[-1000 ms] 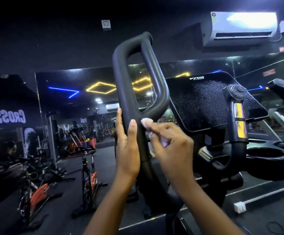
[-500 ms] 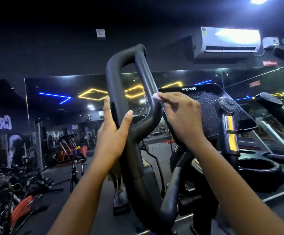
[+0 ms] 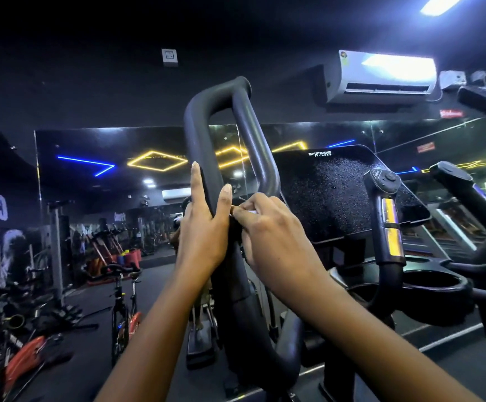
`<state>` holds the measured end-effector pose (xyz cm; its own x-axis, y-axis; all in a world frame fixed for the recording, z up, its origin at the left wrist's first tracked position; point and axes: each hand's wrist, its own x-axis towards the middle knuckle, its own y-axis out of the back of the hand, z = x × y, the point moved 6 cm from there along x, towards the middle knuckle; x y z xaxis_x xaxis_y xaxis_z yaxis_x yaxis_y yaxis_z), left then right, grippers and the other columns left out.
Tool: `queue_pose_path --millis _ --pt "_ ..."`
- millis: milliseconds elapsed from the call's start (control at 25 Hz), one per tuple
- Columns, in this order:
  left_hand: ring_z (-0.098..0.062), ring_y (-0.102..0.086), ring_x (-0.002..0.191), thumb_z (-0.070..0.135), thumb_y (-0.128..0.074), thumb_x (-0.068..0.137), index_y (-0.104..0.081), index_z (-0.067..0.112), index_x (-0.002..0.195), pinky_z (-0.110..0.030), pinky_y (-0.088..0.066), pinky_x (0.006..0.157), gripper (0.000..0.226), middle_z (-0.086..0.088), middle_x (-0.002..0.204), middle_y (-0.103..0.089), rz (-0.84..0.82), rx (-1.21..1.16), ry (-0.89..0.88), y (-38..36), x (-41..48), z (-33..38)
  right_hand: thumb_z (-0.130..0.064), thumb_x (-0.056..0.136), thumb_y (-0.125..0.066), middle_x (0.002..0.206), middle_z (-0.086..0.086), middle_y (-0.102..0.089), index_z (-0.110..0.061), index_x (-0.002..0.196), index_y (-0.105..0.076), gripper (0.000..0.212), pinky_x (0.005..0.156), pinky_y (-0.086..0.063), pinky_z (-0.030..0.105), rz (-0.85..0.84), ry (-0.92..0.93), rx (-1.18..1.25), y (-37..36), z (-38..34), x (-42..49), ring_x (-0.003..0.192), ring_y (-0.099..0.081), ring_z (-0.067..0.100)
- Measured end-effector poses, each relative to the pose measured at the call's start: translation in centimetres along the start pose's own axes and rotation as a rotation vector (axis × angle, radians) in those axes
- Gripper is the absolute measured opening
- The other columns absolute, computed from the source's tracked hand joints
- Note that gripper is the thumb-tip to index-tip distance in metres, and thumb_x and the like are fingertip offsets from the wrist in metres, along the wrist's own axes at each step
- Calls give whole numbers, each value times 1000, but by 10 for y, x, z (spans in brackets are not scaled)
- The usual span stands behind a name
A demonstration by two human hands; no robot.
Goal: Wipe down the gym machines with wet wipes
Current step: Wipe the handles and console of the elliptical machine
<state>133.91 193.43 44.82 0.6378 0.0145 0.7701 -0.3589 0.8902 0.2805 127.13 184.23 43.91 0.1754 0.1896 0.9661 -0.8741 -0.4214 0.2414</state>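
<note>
One wipe in right hand, left hand on handle

Black looped handle of a gym machine, upright, matte, curved over at the top, its dark speckled console just to the right, small white wet wipe bunched against the loop's lower bend, mostly hidden inside the right hand
</note>
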Motion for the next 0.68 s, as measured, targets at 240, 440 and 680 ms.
queue_pose_path --millis 240,440,680 --pt "-24 -48 120 56 -28 95 13 46 146 -39 -41 95 66 -7 145 -41 -3 23 -21 0 1 -1 -7 90 -55 102 -3 -62 -14 114 -66 28 75 -27 5 69 -270 20 21 65 30 87 -49 9" --pt "-21 -51 111 56 -30 94 14 47 145 -37 -44 90 67 -7 140 -45 1 -1 -27 -2 3 -1 3 81 -62 90 6 -64 -8 105 -70 28 73 -37 17 174 -223 -31 5 61 13 76 -57 16" --pt "-25 -41 129 54 -36 95 11 48 146 -40 -39 102 70 -3 151 -32 -37 -63 12 -2 -3 -1 3 75 -67 87 2 -63 -11 106 -70 34 78 -41 13 247 -98 136 -1 27 -21 76 -58 10"
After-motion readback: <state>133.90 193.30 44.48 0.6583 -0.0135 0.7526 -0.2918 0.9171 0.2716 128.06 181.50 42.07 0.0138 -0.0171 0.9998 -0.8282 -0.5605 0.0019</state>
